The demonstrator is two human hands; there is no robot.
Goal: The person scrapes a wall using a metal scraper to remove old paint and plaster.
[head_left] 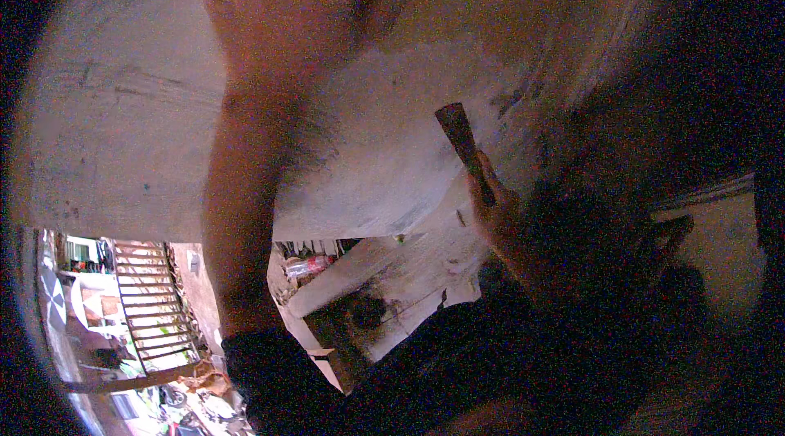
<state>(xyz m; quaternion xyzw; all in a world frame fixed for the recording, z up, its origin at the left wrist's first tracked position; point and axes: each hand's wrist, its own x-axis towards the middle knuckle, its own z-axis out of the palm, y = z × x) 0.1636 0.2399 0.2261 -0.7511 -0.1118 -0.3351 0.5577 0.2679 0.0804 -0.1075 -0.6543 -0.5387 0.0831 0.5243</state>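
Observation:
My left arm stretches up to a pale, smudged plaster-like surface (123,125). At its end my left hand (286,11) is against or just in front of the surface near the top edge. Blur and shadow hide its fingers, so I cannot make out whether they hold anything. Lower and to the right, my right hand (497,211) is closed around a dark scraper (459,134). Its narrow body flares to a wide flat end that points up and left. The scraper's end appears over the pale surface; whether it touches is unclear.
Below the surface's lower edge lies a pale slab (425,272) with a dark round patch (368,311). A red-and-clear bottle-like item (311,266) is beside it. At lower left, a barred ladder-like frame (155,305) stands in bright light above scattered clutter (204,391). Deep shadow covers the right.

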